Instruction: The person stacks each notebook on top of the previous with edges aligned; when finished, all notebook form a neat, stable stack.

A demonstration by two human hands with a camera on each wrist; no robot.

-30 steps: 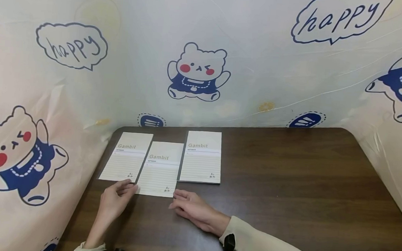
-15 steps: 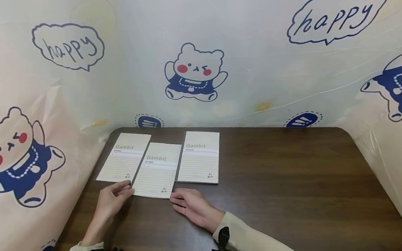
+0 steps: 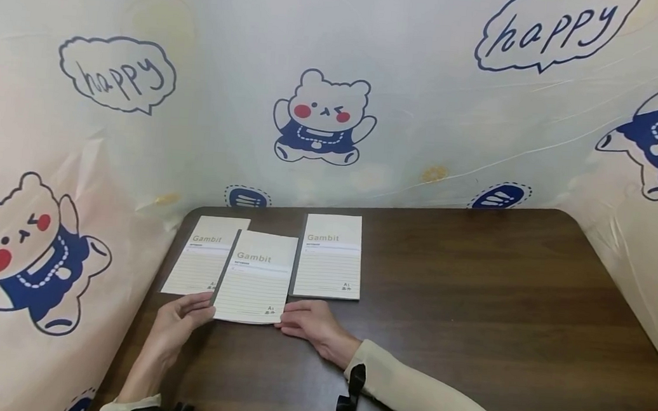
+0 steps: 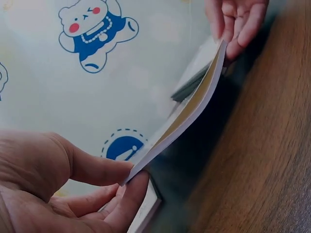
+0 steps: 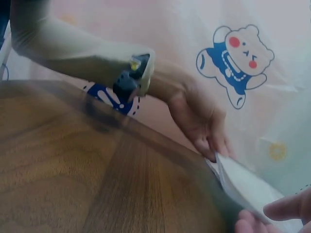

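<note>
Three white lined notebooks with "Gambit" on their covers are in the head view. My left hand [image 3: 174, 325] pinches the near left corner of the middle notebook [image 3: 254, 286] between thumb and fingers. At its near right corner, my right hand [image 3: 317, 329] pinches it too. The left wrist view shows this notebook's page edge [image 4: 194, 114] bowed and raised off the table, its pages slightly parted. Behind it, the left notebook [image 3: 195, 266] is partly covered from view. The right notebook [image 3: 331, 263] lies flat beside it.
A dark brown wooden table [image 3: 471, 304] extends to the right of the notebooks. Behind and around it hangs a pale curtain [image 3: 417, 97] printed with bears and "happy" bubbles. Black straps with small devices sit on both wrists.
The middle notebook has risen off the table and shifted slightly left, so it now overlaps the left notebook in view. Both hands have moved slightly left with it.
</note>
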